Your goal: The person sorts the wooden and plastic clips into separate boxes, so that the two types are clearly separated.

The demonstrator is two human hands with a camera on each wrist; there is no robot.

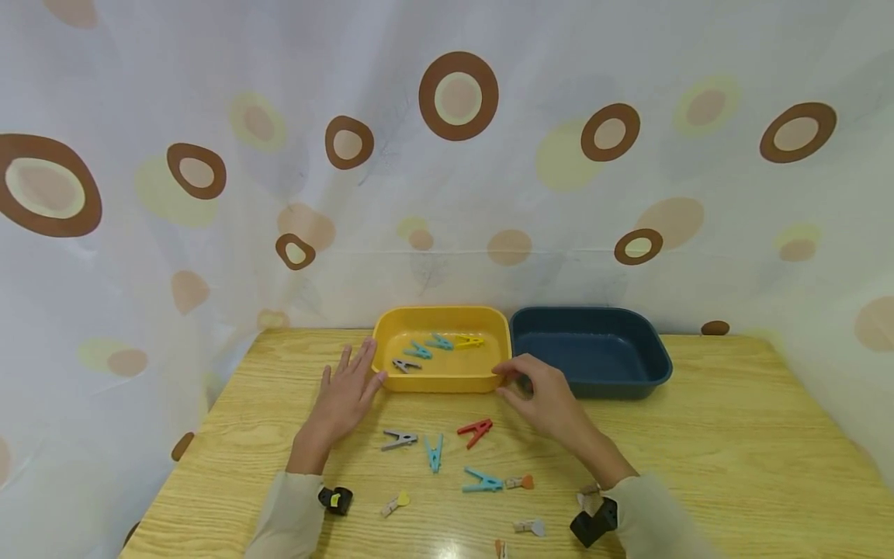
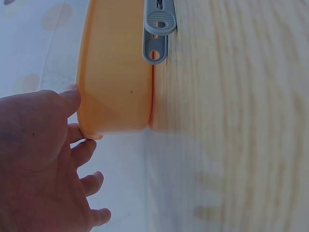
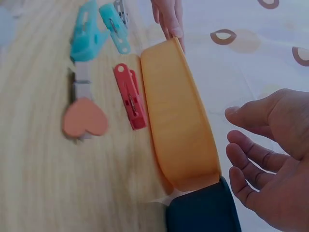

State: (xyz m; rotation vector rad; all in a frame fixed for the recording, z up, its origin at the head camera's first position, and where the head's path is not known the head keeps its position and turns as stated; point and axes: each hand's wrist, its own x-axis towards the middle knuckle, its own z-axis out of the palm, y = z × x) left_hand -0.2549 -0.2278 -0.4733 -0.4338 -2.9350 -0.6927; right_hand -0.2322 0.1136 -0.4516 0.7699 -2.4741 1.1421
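Observation:
A yellow plastic tray (image 1: 441, 383) stands at the back of the table, with several plastic clothespins in it: grey, turquoise and a yellow clothespin (image 1: 469, 341). My left hand (image 1: 345, 400) touches the tray's left side and front corner, fingers spread. In the left wrist view, its thumb rests at the rim. My right hand (image 1: 548, 396) hovers by the front right corner, fingers bent and thumb apart; nothing shows in its grasp. Before the tray lie a red clothespin (image 1: 476, 432), a grey clothespin (image 1: 400, 439) and two turquoise ones, the nearer turquoise clothespin (image 1: 483, 480) beside a heart-topped wooden peg (image 1: 519, 482).
A dark blue tray (image 1: 594, 388) stands right beside the yellow one. Nearer me lie more wooden pegs, one with a yellow heart (image 1: 396, 504) and one with a grey heart (image 1: 529, 527). A patterned curtain (image 1: 447, 194) hangs behind the table's back edge.

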